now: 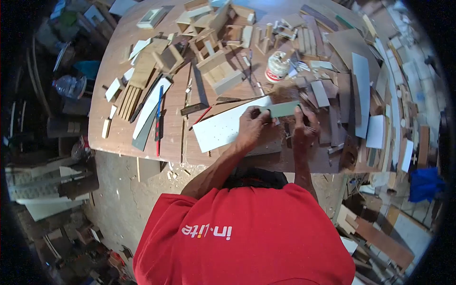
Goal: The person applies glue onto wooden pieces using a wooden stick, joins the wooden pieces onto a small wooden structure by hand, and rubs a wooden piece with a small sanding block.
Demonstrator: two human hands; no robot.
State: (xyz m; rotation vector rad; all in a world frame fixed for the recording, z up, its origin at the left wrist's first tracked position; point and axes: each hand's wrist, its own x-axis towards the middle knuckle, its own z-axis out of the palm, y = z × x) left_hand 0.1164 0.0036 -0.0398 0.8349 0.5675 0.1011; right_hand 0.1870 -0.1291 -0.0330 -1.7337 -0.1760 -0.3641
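Observation:
Between my two hands, above the table, is a flat grey-green strip [283, 109]. My left hand [252, 124] pinches its left end with thumb and fingers. My right hand [305, 124] grips the right end, its thumb on the edge. A white board [221, 129] with small dark specks lies beneath and left of my left hand. Close to that board's left edge is a red pencil-like stick [200, 118]. The undersides of the strip and some fingertips are hidden.
Small open wooden boxes [219, 71] crowd the far side of the wooden table [107, 135]. A white tub with a red label [277, 69] stands beyond the strip. Left lie a red-and-blue tool [159, 121] and long white strips [151, 111]. Offcuts [320, 93] pile up at right.

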